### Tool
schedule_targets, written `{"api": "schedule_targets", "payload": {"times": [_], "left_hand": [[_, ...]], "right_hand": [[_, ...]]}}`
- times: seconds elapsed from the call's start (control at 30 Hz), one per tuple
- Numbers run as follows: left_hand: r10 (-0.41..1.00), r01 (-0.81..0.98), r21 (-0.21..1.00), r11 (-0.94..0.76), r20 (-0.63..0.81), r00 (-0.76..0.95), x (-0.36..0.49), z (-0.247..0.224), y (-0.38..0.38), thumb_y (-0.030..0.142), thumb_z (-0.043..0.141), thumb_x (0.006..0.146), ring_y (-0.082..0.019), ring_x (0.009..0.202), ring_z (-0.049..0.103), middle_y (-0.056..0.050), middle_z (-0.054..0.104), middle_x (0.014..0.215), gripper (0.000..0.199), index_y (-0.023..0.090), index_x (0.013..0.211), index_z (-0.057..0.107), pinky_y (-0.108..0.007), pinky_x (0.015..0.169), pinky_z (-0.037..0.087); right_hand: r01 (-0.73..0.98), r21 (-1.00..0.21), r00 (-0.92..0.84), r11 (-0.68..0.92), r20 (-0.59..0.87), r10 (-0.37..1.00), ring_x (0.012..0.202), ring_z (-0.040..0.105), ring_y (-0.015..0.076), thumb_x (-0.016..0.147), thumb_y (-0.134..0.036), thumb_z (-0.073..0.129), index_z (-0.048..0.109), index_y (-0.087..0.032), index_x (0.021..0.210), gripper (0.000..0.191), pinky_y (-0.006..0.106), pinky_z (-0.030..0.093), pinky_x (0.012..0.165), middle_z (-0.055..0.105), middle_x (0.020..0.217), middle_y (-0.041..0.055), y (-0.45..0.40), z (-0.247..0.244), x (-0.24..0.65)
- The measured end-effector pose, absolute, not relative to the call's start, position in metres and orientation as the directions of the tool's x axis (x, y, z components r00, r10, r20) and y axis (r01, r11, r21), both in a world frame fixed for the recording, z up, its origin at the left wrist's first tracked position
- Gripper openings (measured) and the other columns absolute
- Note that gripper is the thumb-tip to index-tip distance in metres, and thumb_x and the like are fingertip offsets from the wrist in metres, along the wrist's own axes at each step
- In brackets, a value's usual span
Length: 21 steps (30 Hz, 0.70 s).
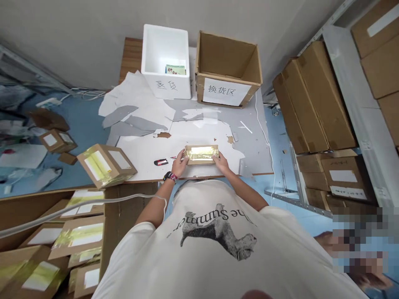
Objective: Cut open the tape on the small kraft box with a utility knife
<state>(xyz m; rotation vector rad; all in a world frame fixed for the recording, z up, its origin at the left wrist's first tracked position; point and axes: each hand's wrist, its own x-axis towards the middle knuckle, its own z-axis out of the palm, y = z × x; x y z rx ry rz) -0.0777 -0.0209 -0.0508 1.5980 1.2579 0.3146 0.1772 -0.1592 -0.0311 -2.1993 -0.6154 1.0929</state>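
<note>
A small cardboard box (202,161), wrapped in shiny yellowish tape over a white label, is held level at the near edge of the table. My left hand (180,163) grips its left end, and my right hand (221,162) grips its right end, thumbs on top. The fingers under the box are hidden. A red and black box cutter (161,162) lies on the table just left of my left hand.
A white foam box (171,87) with a green packet and an open cardboard box (229,91) stand at the back. A taped carton (107,166) sits at the table's left corner. Parcels fill a large box (121,224) at lower left. Shelves (358,95) stand right, a person (358,257) below.
</note>
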Motion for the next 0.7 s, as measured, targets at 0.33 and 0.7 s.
{"api": "schedule_targets", "payload": {"times": [0.33, 0.7], "left_hand": [[0.883, 0.94, 0.305, -0.156, -0.383, 0.27, -0.176, -0.08, 0.025, 0.023, 0.068, 0.101, -0.044, 0.159, 0.049, -0.021, 0.054, 0.178, 0.067, 0.019, 0.168, 0.062, -0.062, 0.134, 0.036], [0.879, 0.772, 0.572, 0.277, -0.476, 0.038, -0.212, -0.1, 0.038, 0.053, 0.087, 0.084, -0.039, 0.108, 0.075, -0.014, 0.078, 0.1, 0.035, 0.027, 0.097, 0.068, -0.05, 0.098, 0.06]], "right_hand": [[0.211, -0.706, 0.594, -0.676, -0.457, 0.662, 0.14, 0.076, 0.0318, 0.108, -0.055, 0.059, 0.064, -0.022, 0.163, 0.064, 0.043, 0.057, 0.123, 0.078, 0.155, 0.0139, -0.156, -0.042, 0.166], [0.285, -0.654, 0.646, -0.701, -0.41, 0.644, 0.117, 0.081, 0.028, 0.113, -0.053, 0.048, 0.063, -0.022, 0.161, 0.058, 0.041, 0.066, 0.1, 0.082, 0.139, 0.0147, -0.145, -0.046, 0.149]]}}
